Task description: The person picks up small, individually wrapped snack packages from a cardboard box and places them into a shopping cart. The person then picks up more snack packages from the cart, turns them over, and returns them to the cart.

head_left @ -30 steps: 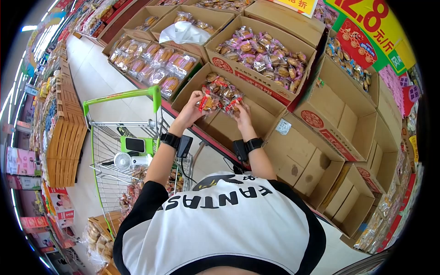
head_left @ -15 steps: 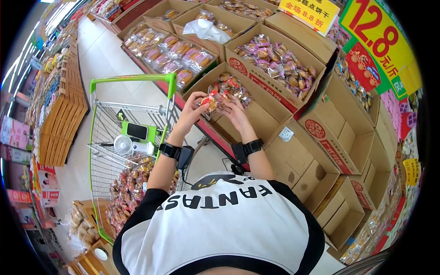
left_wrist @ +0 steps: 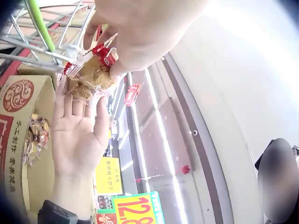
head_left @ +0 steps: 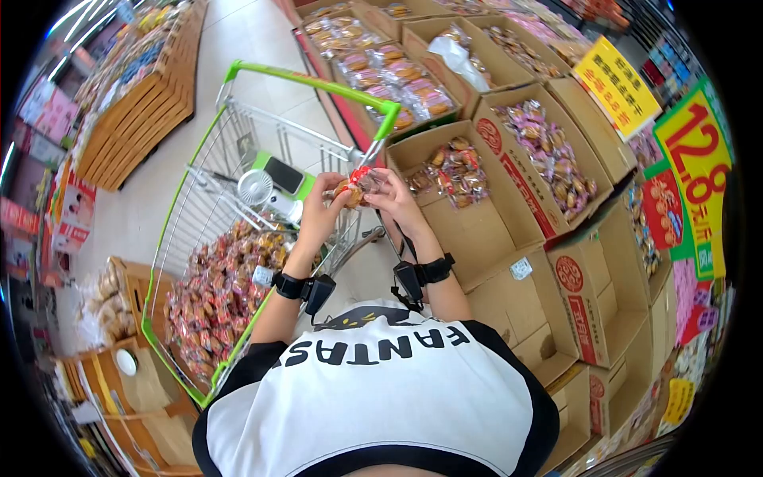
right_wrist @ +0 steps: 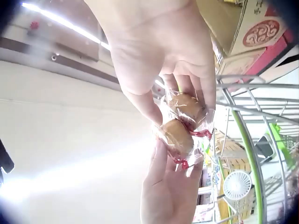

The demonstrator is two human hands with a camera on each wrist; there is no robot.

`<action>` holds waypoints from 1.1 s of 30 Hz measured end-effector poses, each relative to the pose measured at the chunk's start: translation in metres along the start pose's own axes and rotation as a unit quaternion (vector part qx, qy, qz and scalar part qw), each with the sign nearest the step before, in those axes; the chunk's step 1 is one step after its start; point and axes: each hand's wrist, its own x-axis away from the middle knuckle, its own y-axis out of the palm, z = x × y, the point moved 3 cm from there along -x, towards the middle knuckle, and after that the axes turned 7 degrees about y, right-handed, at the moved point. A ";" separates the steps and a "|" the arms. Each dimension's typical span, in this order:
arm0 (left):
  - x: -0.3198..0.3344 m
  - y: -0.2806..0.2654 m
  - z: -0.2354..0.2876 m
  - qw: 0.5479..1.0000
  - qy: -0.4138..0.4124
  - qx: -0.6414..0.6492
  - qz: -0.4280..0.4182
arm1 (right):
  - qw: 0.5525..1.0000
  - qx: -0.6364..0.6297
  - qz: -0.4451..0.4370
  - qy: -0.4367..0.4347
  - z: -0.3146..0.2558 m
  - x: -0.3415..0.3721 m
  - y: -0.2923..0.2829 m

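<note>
Between the two hands, over the cart's right edge, are clear-wrapped pastries (head_left: 355, 188) with red on the wrappers. The left hand (head_left: 320, 211) grips them from one side, its thumb and fingers round the plastic; the right hand (head_left: 397, 205) pinches them from the other. Two brown pastries (right_wrist: 176, 135) show side by side in the right wrist view. In the left wrist view the left hand (left_wrist: 140, 35) comes from above and the right hand (left_wrist: 77, 140) from below. A cardboard box (head_left: 477, 238) to the right holds a small pile of similar packets (head_left: 458, 171).
The green-handled cart (head_left: 314, 82) carries a heap of wrapped pastries (head_left: 214, 298), a phone (head_left: 284, 176) and a white fan (head_left: 255, 188). Boxes of packets (head_left: 548, 155) stand on the right, with a 12.8 price sign (head_left: 695, 163). Wooden shelving (head_left: 143, 119) stands across the aisle.
Both hands have moved from over the cardboard box to the cart's edge, carrying the red-marked packets. The view has turned, so the cart and its heap show more fully.
</note>
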 end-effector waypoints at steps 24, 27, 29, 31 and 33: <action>0.200 -0.161 -0.014 0.903 -0.132 -0.070 0.403 | 0.917 0.161 -0.350 0.103 0.073 -0.005 0.223; 0.228 -0.172 -0.013 0.890 -0.144 -0.051 0.430 | 0.906 0.163 -0.366 0.138 0.108 -0.005 0.242; 0.244 -0.176 -0.009 0.877 -0.181 -0.025 0.445 | 0.898 0.191 -0.372 0.135 0.124 0.002 0.254; 0.261 -0.181 -0.015 0.865 -0.172 -0.026 0.471 | 0.892 0.194 -0.372 0.166 0.131 0.012 0.268; 0.276 -0.187 -0.013 0.857 -0.163 -0.050 0.487 | 0.879 0.214 -0.400 0.147 0.161 0.013 0.274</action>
